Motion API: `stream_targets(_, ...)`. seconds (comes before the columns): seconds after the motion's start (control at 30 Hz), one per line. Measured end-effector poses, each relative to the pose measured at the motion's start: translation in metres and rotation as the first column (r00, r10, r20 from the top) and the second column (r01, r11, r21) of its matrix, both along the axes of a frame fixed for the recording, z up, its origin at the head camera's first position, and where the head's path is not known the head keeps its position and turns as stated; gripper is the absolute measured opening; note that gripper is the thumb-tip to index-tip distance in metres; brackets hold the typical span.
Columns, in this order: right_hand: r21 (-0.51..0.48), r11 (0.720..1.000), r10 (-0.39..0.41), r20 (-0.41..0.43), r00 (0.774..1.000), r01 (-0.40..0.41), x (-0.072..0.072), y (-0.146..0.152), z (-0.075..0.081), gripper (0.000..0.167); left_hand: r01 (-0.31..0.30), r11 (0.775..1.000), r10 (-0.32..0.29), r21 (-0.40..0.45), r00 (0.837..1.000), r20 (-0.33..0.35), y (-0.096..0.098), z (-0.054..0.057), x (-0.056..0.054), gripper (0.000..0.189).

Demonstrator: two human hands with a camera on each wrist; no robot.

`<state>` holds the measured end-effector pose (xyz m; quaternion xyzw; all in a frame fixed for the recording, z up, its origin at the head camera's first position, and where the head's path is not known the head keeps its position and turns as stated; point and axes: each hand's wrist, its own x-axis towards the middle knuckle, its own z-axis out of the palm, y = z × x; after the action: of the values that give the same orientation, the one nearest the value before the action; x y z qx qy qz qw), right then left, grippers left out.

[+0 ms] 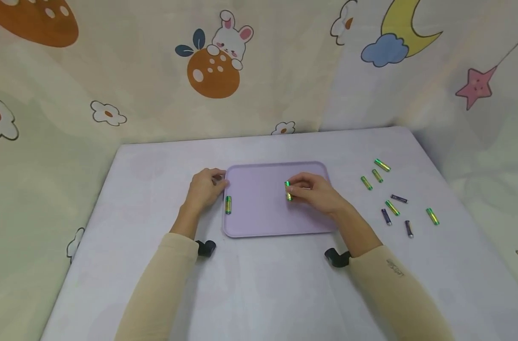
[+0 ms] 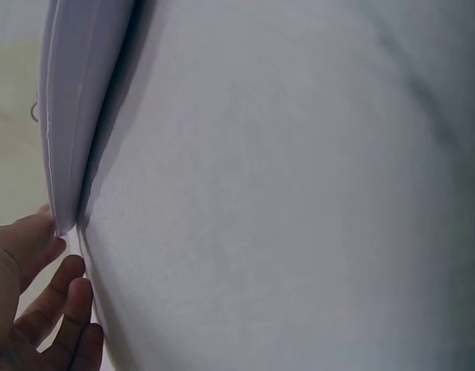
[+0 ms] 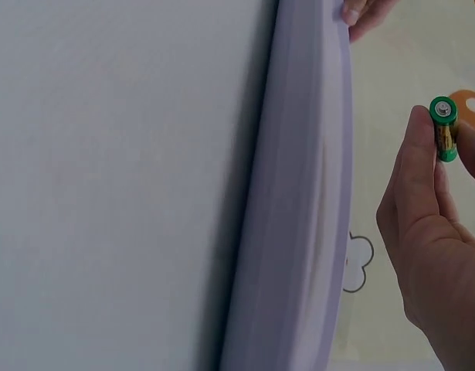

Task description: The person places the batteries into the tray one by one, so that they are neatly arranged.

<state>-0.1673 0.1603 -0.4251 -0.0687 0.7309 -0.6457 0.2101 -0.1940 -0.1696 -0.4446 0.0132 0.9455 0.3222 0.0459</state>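
My right hand pinches a green-and-gold battery between thumb and fingers over the lilac tray. In the right wrist view this battery stands nearly upright, its metal button end towards the camera. A second green-and-gold battery lies lengthwise along the tray's left rim. At the tray's upper left corner, my left hand holds the rim with thumb and fingers. The left wrist view shows the left hand's bent fingers by the tray's edge.
Right of the tray, several loose batteries lie scattered on the white table: green-and-gold ones such as the battery at the back, and dark ones such as the battery nearer the front. A patterned cloth hangs behind the table.
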Motion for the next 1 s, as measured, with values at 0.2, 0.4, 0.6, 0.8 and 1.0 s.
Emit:
stream_targets(0.2, -0.01, 1.0, 0.01, 0.037, 0.999, -0.009, -0.005, -0.018, -0.008, 0.036, 0.007, 1.0, -0.006, 0.015, 1.0, -0.013, 0.001, 0.001, 0.003, 0.04)
stream_targets(0.4, 0.023, 1.0, 0.021, 0.023, 1.0, -0.021, -0.011, -0.035, -0.012, 0.035, 0.001, 1.0, -0.001, 0.008, 1.0, -0.01, 0.001, 0.002, 0.003, 0.04)
stream_targets(0.6, 0.032, 0.999, 0.032, 0.021, 0.999, -0.032, -0.012, -0.052, -0.016, 0.032, -0.003, 1.0, 0.003, 0.003, 1.0, 0.003, -0.001, 0.003, 0.004, 0.04)
stream_targets(0.8, 0.065, 0.996, 0.055, 0.02, 0.998, -0.056, -0.012, -0.077, -0.016, 0.03, -0.01, 1.0, 0.01, -0.009, 1.0, 0.008, -0.002, 0.003, 0.004, 0.04)
stream_targets(1.0, 0.103, 0.99, 0.097, 0.034, 0.995, -0.1, -0.014, -0.101, -0.017, 0.027, 0.0, 1.0, 0.0, -0.016, 1.0, 0.005, -0.001, 0.001, 0.002, 0.041)
